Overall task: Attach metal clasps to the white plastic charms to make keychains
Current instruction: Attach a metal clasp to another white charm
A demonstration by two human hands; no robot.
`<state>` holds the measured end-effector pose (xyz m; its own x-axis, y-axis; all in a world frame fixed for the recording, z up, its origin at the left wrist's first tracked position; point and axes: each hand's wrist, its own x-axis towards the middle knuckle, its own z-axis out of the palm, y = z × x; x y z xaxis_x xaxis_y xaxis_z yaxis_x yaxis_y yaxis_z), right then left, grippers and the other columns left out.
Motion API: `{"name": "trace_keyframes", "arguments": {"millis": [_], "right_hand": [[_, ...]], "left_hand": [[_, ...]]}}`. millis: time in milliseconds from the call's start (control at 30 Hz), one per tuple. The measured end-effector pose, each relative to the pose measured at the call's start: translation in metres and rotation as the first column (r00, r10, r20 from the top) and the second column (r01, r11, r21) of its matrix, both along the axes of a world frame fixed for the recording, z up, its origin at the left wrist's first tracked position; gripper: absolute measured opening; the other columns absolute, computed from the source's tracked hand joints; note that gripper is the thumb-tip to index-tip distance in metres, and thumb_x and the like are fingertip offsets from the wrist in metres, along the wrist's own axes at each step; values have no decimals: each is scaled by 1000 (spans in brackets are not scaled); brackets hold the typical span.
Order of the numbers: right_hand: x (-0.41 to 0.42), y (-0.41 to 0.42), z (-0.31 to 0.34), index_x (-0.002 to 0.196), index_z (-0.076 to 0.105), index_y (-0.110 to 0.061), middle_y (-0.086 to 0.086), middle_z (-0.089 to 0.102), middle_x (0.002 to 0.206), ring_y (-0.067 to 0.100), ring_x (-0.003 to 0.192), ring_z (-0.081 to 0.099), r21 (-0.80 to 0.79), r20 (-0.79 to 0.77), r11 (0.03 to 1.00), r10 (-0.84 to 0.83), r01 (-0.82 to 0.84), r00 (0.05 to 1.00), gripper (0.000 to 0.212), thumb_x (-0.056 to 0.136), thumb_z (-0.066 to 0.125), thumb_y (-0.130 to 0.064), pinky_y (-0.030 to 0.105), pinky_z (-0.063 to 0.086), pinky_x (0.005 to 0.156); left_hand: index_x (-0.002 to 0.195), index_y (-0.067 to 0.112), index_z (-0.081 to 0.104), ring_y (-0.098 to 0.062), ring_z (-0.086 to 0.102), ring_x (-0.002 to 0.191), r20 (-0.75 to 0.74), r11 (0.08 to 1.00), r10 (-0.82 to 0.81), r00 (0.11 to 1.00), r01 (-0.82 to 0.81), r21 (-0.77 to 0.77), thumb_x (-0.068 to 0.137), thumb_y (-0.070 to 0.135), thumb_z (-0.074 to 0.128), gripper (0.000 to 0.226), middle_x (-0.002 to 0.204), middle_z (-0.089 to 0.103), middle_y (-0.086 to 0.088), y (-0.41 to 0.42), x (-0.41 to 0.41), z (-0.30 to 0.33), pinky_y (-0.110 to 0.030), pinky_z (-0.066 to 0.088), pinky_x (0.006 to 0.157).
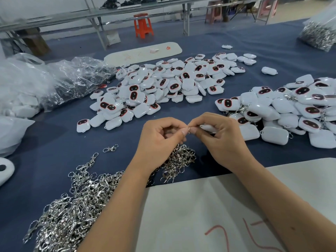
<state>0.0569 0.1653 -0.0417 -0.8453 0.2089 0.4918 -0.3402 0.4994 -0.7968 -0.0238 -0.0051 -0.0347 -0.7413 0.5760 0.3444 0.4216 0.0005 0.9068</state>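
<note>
My left hand [160, 137] and my right hand [220, 137] meet fingertip to fingertip above the blue table. Between them a small metal clasp [189, 129] is pinched by my left thumb and forefinger. My right hand grips a white plastic charm [207, 127], mostly hidden under its fingers. A heap of loose silver clasps [76, 202] lies at the lower left and runs under my left wrist. Ahead lies a pile of bare white charms [163, 84]. At the right is a pile of charms with clasps on them [291, 110].
Crumpled clear plastic bags [54, 79] lie at the left. A bag of metal parts [320, 33] sits at the far right. A white board [143, 53] lies behind the charms, and white paper [209, 206] covers the near table edge. An orange stool [142, 25] stands beyond.
</note>
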Motion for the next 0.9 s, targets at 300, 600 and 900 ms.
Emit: {"name": "trace_keyframes", "arguments": {"millis": [300,600,900], "right_hand": [[-1,2,-3,89,77,-19,-9,70,82,9,72,62,-43,11,999,31,-30,999,13,94,76,-7,17,44,70],[-2,2,-3,87,77,-19,-9,71,80,8,70,62,-87,35,996,33,-30,999,17,93,75,-3,16,44,69],[1,-3,0,86,76,-15,-11,67,77,10,69,61,-117,-20,991,-62,59,998,15,93,75,-2,19,45,68]], "left_hand": [[88,13,74,-14,67,67,-6,997,9,1000,-10,-76,96,6,69,11,71,71,-2,1,2,2,-33,57,66],[86,17,71,-15,66,69,-28,996,7,1000,-10,-89,96,8,66,14,71,69,1,3,5,5,-36,57,69],[89,24,63,-14,60,71,-262,981,138,955,-168,-95,98,13,60,14,79,64,13,14,8,0,-18,45,65]]}}
